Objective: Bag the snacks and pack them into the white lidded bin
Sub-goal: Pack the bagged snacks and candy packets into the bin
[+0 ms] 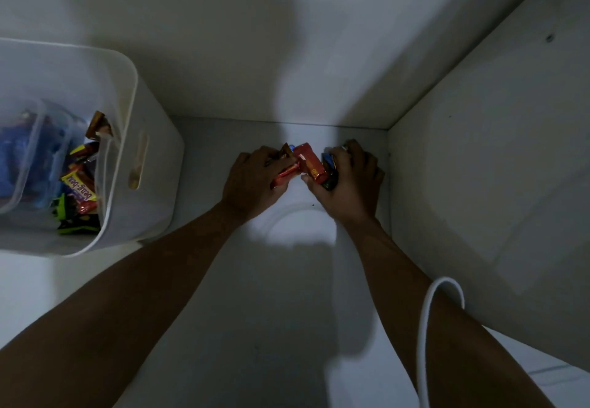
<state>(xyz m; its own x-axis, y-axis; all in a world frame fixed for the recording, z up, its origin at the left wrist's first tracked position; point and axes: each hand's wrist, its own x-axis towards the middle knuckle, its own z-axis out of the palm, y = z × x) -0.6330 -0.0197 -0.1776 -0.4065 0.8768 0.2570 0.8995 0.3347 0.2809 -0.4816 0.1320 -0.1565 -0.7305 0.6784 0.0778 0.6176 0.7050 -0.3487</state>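
Note:
Deep in a white shelf compartment, my left hand (252,180) and my right hand (349,184) close from both sides around a small pile of snack packs. A red wrapped pack (311,163) lies between them, an orange-red bar (285,175) sits under my left fingers, and a blue pack (329,161) is under my right. At the left stands the white bin (127,139), lid off, holding several bagged and loose snacks (78,187) behind clear plastic.
The back wall (287,56) and the right side wall (479,152) box in the compartment. A white cable (426,327) loops over my right forearm. The shelf floor (287,311) between my arms is dim.

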